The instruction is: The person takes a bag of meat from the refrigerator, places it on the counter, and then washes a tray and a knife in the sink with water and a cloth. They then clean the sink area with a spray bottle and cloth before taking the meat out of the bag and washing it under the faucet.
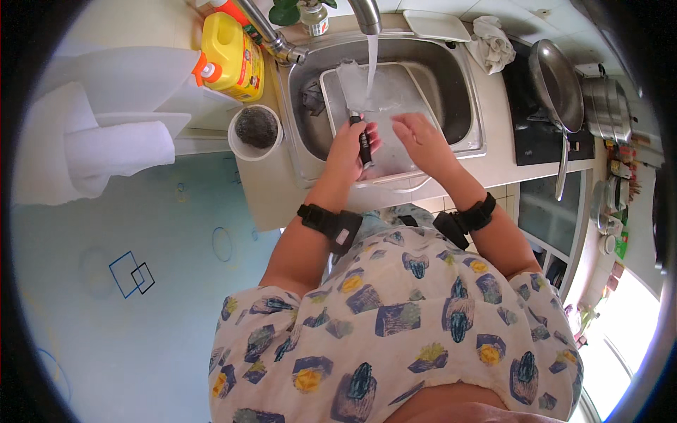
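Note:
My left hand [347, 149] is closed around the black handle [364, 144] of a cleaver over the sink. Its broad pale metal blade [350, 83] points away from me, beside the stream of running water [371, 60]. To the right of the handle, my right hand [422, 141] hangs with its fingers loosely bent and apart from the cleaver; I see nothing in it. Beneath both hands a light rectangular tray or board [415, 92] with a pale rim lies tilted in the steel sink [451, 67]. The tap [366, 17] is running.
Left of the sink stand a yellow jug [227, 53] and a white tub [242, 146] holding a dark scouring pad [257, 127]. A crumpled cloth [491, 44] lies at the back right. Farther right, a frying pan [555, 81] sits on the black stove [522, 134], its handle jutting toward me.

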Demonstrator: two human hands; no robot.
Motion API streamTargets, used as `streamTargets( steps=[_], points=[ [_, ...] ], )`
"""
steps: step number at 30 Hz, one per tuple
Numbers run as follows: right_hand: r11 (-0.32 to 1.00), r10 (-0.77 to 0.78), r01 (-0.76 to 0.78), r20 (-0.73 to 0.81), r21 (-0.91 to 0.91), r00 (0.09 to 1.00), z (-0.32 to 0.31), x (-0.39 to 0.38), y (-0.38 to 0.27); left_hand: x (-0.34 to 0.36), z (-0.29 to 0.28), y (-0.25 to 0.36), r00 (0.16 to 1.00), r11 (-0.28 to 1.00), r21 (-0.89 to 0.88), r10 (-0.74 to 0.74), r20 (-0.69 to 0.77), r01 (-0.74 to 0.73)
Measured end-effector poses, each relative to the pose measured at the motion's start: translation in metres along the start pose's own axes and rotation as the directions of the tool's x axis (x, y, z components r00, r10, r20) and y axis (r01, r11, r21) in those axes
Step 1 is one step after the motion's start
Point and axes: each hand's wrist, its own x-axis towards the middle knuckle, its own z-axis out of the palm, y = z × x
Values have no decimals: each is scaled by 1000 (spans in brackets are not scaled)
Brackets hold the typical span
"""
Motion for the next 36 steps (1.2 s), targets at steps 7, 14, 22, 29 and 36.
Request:
streamTargets(
  steps=[7, 14, 22, 29, 36],
  points=[
    [997, -63, 70, -158, 34, 985, 17, 38, 36, 5, 5, -11, 996, 980, 178, 89, 0, -88],
    [874, 204, -189, 16, 448, 979, 52, 61, 53, 31, 6, -38, 970, 949, 208, 244, -8, -238],
    [345, 355, -400, 276, 849, 893, 37, 39, 33, 115, -100, 45, 857, 580, 788, 496, -139, -208],
    [248, 368, -505, 402, 826, 838, 27, 45, 62, 162, -95, 63, 926, 868, 479, 63, -372, 133],
    [200, 411, -533, 424, 822, 807, 39, 71, 87, 199, -99, 59, 899, 864, 470, 47, -436, 183]
  ],
)
